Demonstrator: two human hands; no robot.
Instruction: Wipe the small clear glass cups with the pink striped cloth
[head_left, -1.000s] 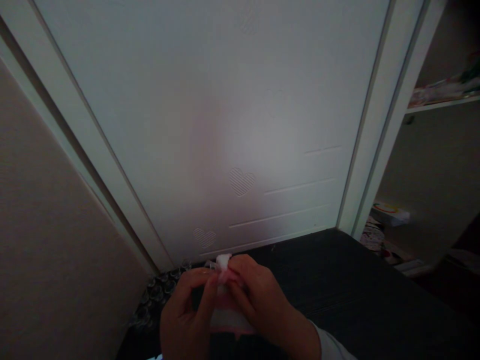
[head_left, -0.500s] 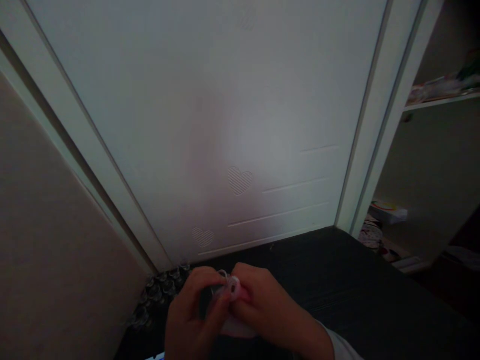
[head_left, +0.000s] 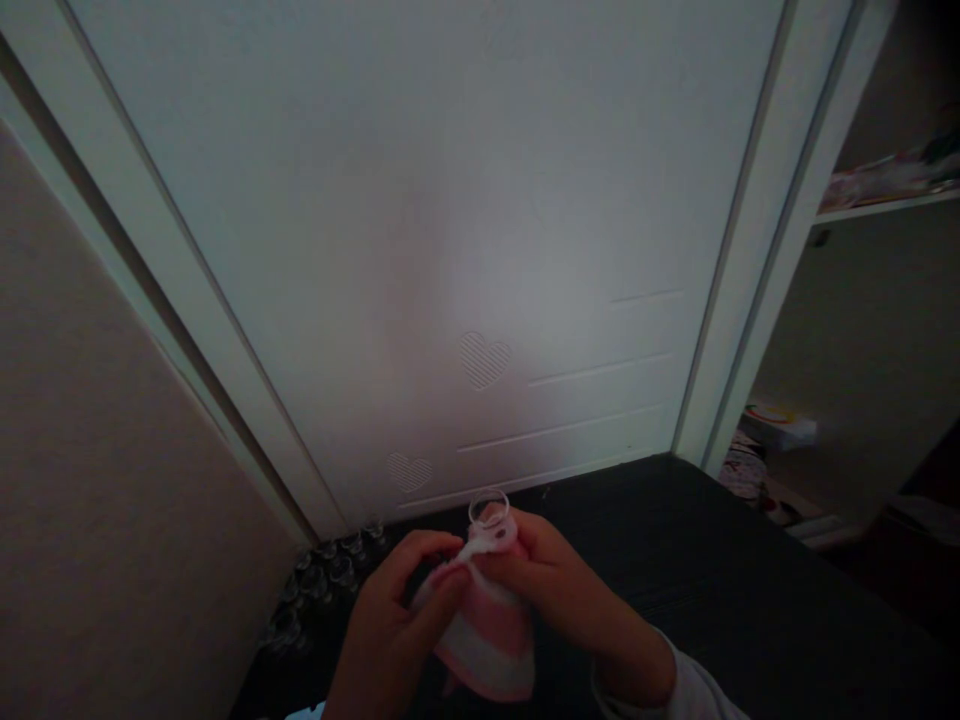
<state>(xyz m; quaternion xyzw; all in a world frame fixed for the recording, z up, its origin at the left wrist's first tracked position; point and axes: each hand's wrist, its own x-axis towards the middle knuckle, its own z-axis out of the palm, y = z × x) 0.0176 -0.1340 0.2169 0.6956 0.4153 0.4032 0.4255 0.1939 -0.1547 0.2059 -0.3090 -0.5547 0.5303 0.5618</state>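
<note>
My left hand is closed, its thumb and fingers pinching a pink-and-white striped cloth. My right hand is closed too, with its fingers around the cloth's upper part and a small clear cup. The round rim of this cup sticks up above the cloth, and its lower part is hidden by fabric and fingers. The cloth's free end hangs below both hands over the dark tabletop.
Several small clear cups stand at the left of the dark table, by the wall. A white panel with heart patterns rises behind. Shelves at right hold a white box. A bright object's edge shows at the bottom.
The cloth has opened out and now hangs down below my hands. The clear cup's rim has come into view above my fingers. My hands have shifted slightly to the right.
</note>
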